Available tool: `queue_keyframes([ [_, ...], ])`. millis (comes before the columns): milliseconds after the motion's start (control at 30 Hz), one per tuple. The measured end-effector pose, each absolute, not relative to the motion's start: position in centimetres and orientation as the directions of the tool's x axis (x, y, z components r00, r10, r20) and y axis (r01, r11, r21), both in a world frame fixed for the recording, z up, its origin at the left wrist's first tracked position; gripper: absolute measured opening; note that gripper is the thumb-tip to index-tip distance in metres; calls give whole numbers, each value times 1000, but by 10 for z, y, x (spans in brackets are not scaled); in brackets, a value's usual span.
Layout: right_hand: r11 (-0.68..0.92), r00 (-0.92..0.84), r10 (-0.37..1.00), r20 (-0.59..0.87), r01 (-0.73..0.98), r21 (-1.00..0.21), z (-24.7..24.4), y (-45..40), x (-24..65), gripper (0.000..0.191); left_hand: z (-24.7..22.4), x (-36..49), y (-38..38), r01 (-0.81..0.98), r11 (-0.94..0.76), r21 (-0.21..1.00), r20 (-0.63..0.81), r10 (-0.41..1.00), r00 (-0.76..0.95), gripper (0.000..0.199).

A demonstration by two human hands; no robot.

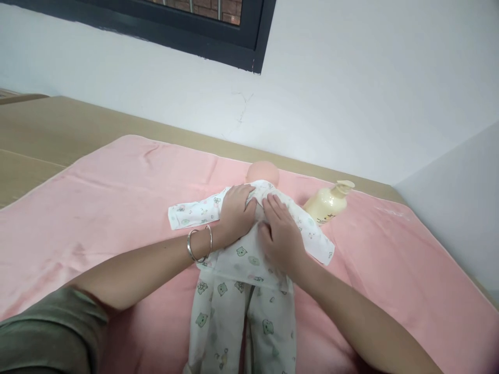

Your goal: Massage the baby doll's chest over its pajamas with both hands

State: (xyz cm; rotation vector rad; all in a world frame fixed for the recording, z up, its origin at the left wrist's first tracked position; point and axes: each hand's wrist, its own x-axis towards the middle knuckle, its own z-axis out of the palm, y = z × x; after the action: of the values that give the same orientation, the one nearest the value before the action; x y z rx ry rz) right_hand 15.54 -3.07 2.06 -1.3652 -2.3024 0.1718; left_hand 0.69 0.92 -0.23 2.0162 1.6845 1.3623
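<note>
A baby doll (263, 172) lies on the pink sheet, dressed in a white long-sleeved top (245, 255) and matching trousers (224, 317), both printed with small green bears. Only the smooth rounded head shows above the collar; no facial features are visible, and the doll's hands are hidden in the sleeves. My left hand (237, 210), with silver bangles at the wrist, lies flat on the upper left of the top. On the upper right of it rests my right hand (281, 236), its fingers extended toward the collar. Neither hand grips anything.
A cream pump bottle (326, 203) stands to the right of the doll, close to its sleeve. The pink sheet (117, 208) covers a wooden surface (78, 122) that meets a white wall. Above is a dark window frame (257, 36).
</note>
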Motion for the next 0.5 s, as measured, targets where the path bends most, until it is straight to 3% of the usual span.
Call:
queue_keyframes([
  [133,438,-373,898,235,817,-375,26,6,161,64,-5,7,9,682,-343,646,525,848,-71,38],
  [400,562,-494,796,349,818,-124,30,-49,138,57,0,6,9,658,-345,669,497,866,-50,35],
  [500,553,-481,796,366,825,-119,31,-50,143,53,0,7,9,664,-340,666,507,859,-69,37],
])
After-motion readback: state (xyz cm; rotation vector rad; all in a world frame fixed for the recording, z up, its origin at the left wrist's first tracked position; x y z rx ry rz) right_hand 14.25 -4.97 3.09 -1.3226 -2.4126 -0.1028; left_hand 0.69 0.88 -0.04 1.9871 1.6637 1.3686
